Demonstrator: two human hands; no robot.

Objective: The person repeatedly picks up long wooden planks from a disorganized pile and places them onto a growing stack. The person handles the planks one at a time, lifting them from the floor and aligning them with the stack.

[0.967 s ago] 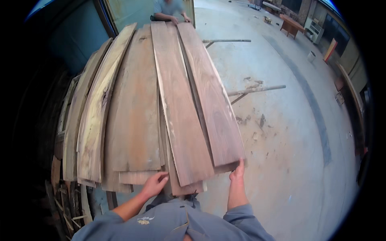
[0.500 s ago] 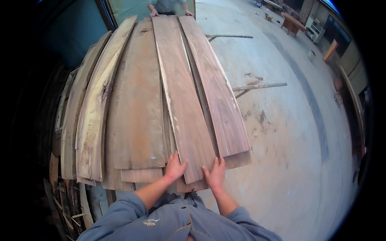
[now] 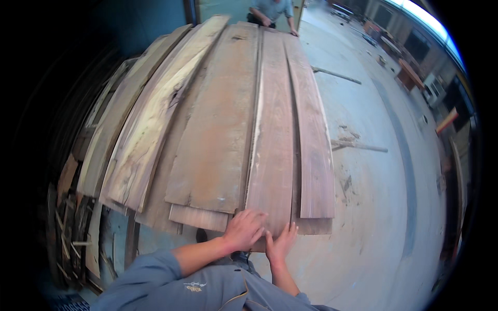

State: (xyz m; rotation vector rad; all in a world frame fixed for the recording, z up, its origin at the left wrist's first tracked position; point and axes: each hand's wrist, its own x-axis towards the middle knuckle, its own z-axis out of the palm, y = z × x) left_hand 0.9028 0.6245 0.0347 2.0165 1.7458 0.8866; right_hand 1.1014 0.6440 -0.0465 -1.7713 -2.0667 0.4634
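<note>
My left hand (image 3: 245, 229) lies on the near end of a long reddish-brown plank (image 3: 274, 129), its fingers stretched toward the right and slightly bent. Beside it, my right hand (image 3: 281, 242) rests against the same end, thumb apart and fingers pointing away from me. The hands nearly touch. To the right lies a narrower brown plank (image 3: 315, 155), separated by a dark gap. A wide, dusty brown board (image 3: 212, 135) lies just left of the plank I touch. Further planks show underneath.
At the far end a person (image 3: 274, 10) has hands by the planks. Pale, live-edged boards (image 3: 150, 140) lie on the left. Metal bars (image 3: 363, 146) jut out on the right above the concrete floor (image 3: 373, 217). Scrap wood (image 3: 67, 238) stands at lower left.
My left hand has moved from the plank's left edge onto its near end, closer to my right hand. The plank now lies nearer the wide board. The view has shifted.
</note>
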